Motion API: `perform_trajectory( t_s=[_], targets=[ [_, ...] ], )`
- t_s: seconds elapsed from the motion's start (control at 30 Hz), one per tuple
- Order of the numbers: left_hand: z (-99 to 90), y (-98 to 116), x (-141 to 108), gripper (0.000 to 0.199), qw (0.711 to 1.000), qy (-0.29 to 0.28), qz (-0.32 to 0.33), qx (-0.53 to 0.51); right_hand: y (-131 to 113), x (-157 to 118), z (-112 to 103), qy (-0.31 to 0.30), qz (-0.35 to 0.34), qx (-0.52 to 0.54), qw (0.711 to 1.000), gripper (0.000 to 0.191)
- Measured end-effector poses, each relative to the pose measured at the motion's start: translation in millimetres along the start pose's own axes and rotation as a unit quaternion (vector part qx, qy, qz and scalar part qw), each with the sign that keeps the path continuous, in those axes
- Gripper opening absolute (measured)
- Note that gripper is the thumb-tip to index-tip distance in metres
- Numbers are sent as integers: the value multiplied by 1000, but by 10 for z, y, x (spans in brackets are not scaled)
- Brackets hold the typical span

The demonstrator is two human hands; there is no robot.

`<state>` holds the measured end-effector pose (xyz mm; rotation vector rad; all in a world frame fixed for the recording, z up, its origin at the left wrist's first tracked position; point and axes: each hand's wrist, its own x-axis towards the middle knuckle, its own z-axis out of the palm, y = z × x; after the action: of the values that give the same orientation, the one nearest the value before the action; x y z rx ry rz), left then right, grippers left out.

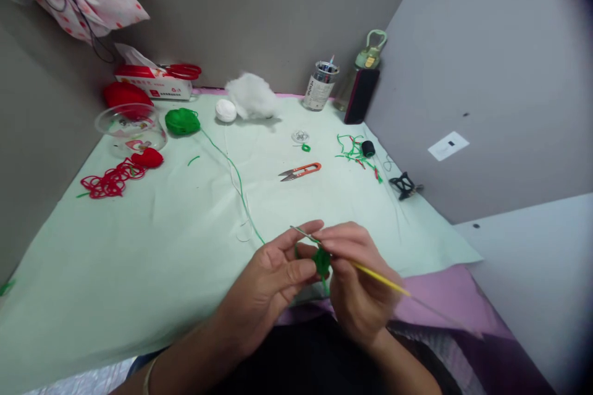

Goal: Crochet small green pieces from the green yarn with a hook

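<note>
Between thumb and fingers, my left hand (pixel 273 281) pinches a small green crochet piece (pixel 321 261). My right hand (pixel 361 278) is closed around a crochet hook (pixel 380 278) with a yellow grip, its metal tip pointing left above the green piece. A green strand (pixel 241 194) runs from my left hand back to a green yarn ball (pixel 182 121) at the rear left. Part of the crochet piece is hidden behind the fingers. Orange-handled thread snips (pixel 300 171) lie on the cloth beyond my hands.
At the left are a clear plastic tub (pixel 132 129), tangled red yarn (pixel 111 179) and a tissue box (pixel 152 80). White stuffing (pixel 252 95) and a white ball (pixel 226 110) sit at the back. A pencil can (pixel 319 89), phone (pixel 362 95) and yarn scraps (pixel 354 148) are right.
</note>
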<state>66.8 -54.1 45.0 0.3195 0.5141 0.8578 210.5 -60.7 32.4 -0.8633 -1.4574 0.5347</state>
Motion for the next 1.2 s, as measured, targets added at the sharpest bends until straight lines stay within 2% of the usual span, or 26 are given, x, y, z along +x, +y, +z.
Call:
perform_trajectory(
  t_s=[0.13,0.33,0.47,0.67,0.8,0.93,1.1,1.2],
  targets=[
    [-38,54,6,45,996,48,55,50,81,90,6,4,104,106,989,15],
    [-119,150,-37,41,982,86,101,133,138,162,68,3,187,205,961,18],
    [-152,172,-70,39,972,99,120,175,87,204,65,-4,211,213,954,24],
    [-150,194,-93,34,961,114,148,205,87,167,33,-19,204,196,959,23],
    [-171,193,-104,35,952,125,163,226,63,128,37,-18,174,150,973,22],
    [-202,193,-104,34,942,131,178,254,19,105,16,-41,116,84,989,21],
    [-203,187,-86,35,911,169,220,305,54,42,-15,-111,-53,-34,992,24],
    [-181,175,-94,45,905,172,236,308,87,-3,-13,-114,-117,-67,984,26]
  ],
)
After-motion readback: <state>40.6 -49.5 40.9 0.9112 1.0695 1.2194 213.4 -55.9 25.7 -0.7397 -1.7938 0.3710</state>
